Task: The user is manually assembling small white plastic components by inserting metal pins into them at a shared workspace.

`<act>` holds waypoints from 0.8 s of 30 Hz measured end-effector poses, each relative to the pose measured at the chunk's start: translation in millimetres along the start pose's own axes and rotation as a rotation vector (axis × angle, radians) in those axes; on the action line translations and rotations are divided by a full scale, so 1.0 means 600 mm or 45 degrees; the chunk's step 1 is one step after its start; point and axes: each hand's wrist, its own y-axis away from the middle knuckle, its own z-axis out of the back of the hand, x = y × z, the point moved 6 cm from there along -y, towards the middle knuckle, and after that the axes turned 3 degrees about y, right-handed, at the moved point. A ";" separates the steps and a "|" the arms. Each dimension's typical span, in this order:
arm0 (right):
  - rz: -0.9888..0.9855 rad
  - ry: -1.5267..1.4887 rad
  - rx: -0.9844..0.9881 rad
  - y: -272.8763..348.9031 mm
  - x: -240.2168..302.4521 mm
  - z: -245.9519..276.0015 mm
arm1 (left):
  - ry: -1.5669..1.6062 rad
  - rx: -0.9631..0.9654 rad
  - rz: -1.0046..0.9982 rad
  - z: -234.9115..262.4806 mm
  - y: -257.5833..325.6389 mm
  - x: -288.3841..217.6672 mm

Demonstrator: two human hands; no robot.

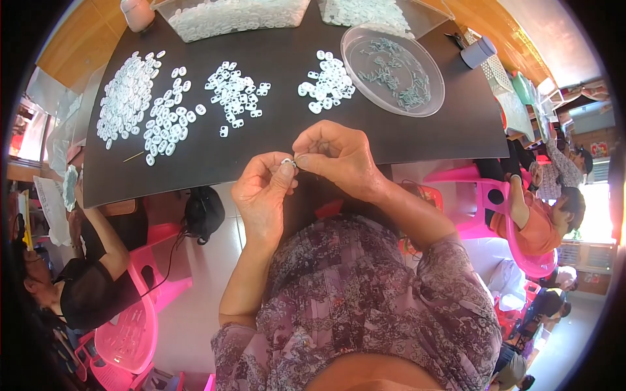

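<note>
My left hand (261, 195) is closed, its thumb and fingers pinching a small white plastic piece (287, 161) just off the near table edge. Meeting it there, my right hand (344, 156) has thumb and forefinger pressed together at the piece's side; whatever lies between those fingertips is too small to make out. Beyond my hands lie piles of small white pieces: squarish ones with holes (236, 94) in the middle, rounded ones (328, 83) to their right, and oval ones (169, 124) at left. A round clear tray (357, 55) holds many tiny grey-green parts (413, 96).
The dark table (280, 137) also bears a larger white pile (127, 98), two clear bins (235, 27) of white pieces at the far side, and a grey-lidded container (478, 52). People sit on pink chairs (134, 332) at both sides. A black bag (204, 214) hangs at left.
</note>
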 end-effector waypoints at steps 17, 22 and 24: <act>0.088 0.151 -0.090 0.002 0.002 -0.015 | -0.107 -0.071 -0.177 0.007 0.008 -0.002; 0.072 0.164 -0.121 -0.001 -0.001 -0.012 | -0.177 -0.071 -0.173 0.007 0.003 0.002; 0.122 0.177 -0.128 0.001 0.000 -0.011 | -0.175 -0.056 -0.155 0.008 0.004 0.004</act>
